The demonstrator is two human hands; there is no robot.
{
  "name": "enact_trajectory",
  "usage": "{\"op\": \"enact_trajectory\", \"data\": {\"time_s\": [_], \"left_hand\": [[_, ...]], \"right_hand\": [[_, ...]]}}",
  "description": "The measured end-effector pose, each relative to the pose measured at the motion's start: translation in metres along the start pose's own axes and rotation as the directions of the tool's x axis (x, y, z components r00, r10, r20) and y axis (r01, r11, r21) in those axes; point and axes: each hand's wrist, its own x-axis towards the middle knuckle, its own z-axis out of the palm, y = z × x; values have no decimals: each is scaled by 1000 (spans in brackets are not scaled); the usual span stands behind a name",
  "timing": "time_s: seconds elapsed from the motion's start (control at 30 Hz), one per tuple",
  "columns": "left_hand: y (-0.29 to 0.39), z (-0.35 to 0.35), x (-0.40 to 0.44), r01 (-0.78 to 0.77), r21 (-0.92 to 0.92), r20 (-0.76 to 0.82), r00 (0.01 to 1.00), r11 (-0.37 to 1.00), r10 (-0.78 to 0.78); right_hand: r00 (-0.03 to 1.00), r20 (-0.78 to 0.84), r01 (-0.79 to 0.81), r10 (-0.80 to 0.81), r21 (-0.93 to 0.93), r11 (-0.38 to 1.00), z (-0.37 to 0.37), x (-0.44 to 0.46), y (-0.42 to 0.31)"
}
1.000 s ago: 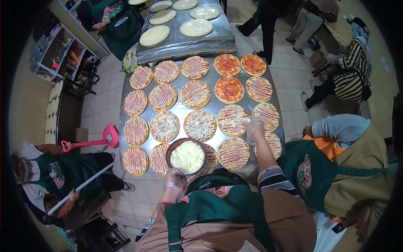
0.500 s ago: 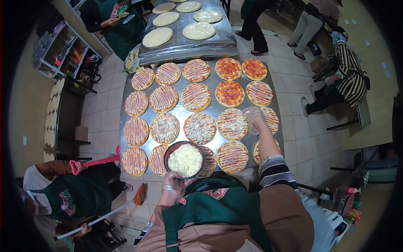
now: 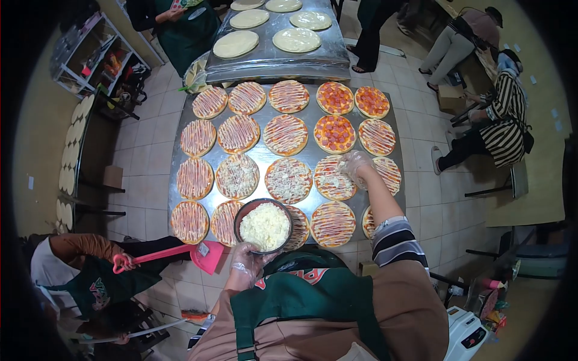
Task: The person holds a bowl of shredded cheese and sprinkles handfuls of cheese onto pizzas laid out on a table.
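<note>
My left hand (image 3: 245,265), in a clear plastic glove, grips a dark round bowl (image 3: 291,231) at its lower left rim. Shredded white cheese (image 3: 265,227) fills the bowl, which hangs over the front edge of the metal table. My gloved right hand (image 3: 357,167) is above the right side of a sauce-striped pizza (image 3: 332,180), fingers bunched around a little of the cheese. White shreds lie on that pizza and more thickly on two pizzas to its left, a middle one (image 3: 288,180) and another (image 3: 237,176).
Several striped pizzas and three topped with red cubes (image 3: 335,133) stand in rows on the metal table (image 3: 174,198). Behind it, another table (image 3: 277,71) bears plain dough rounds. A person at left holds a pink dustpan (image 3: 208,257); other people stand around the room.
My right hand has shifted slightly left, over the pizza. The bowl stays in my left hand. The person at left has brought the pink dustpan lower, toward the table's front corner.
</note>
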Motion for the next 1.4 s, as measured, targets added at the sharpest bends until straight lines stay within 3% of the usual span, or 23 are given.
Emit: {"op": "enact_trajectory", "data": {"time_s": [0.13, 0.2, 0.33, 0.47, 0.53, 0.57, 0.67, 0.73, 0.83, 1.0, 1.07, 1.17, 1.23, 1.3, 1.33, 1.37, 1.4], "left_hand": [[2, 2, -1, -6, 34, 19, 1000, 999, 5], [2, -3, 2, 11, 32, 10, 1000, 999, -12], [2, -5, 2, -9, 31, 22, 1000, 999, 8], [2, -1, -1, -7, 12, -5, 1000, 1000, 7], [1, 0, 0, -7, 13, -28, 1000, 1000, 7], [0, 1, -1, -7, 11, -29, 1000, 1000, 8], [0, 0, 0, -3, 7, -39, 999, 1000, 3], [0, -4, 5, 45, -84, 23, 999, 995, -43], [-4, 2, 8, 28, -66, -52, 998, 997, -31], [-8, -6, 24, 48, -149, 7, 999, 988, -48], [-13, -14, 35, 42, -95, -111, 992, 995, -52], [-12, 4, 34, 25, -46, -181, 983, 999, -33], [-9, 29, 28, -10, 47, -225, 974, 999, 21], [-11, 38, 32, -11, 78, -185, 982, 997, 25], [-12, 41, 33, -15, 103, -149, 988, 995, 30], [-17, 39, 39, -17, 99, -131, 991, 995, 30], [-22, 33, 48, -13, 106, -126, 992, 994, 27]], "right_hand": [[999, 49, -5, 1, 85, 996, -6, 3, 2], [989, 75, -148, 129, 342, 928, -11, 5, 3], [997, -59, -43, 56, 202, 979, -9, 17, -6], [997, 20, -72, 71, 41, 997, -9, 25, -23], [997, -14, 74, -78, -190, 979, 12, 44, -21], [997, -13, 76, -80, -191, 979, 16, 46, -19], [992, -22, 124, -127, -96, 988, 9, 30, -30], [1000, -22, 6, -4, 71, 997, 3, 19, -36], [999, -20, 40, -39, 72, 997, -4, 5, -44], [999, 16, 30, -32, 122, 992, 4, 1, -42], [999, 8, 37, -39, 160, 987, 12, 4, -35], [996, -57, 72, -70, 28, 997, -7, -25, -48], [993, -118, 50, -15, 307, 950, -14, -46, -68], [962, 89, 193, -259, 450, 872, -10, -68, -92], [907, 113, 363, -405, 275, 890, -26, -99, -114], [862, 141, 498, -487, -50, 866, -12, -106, -126], [871, 152, 485, -467, -112, 867, -1, -110, -137]]}}
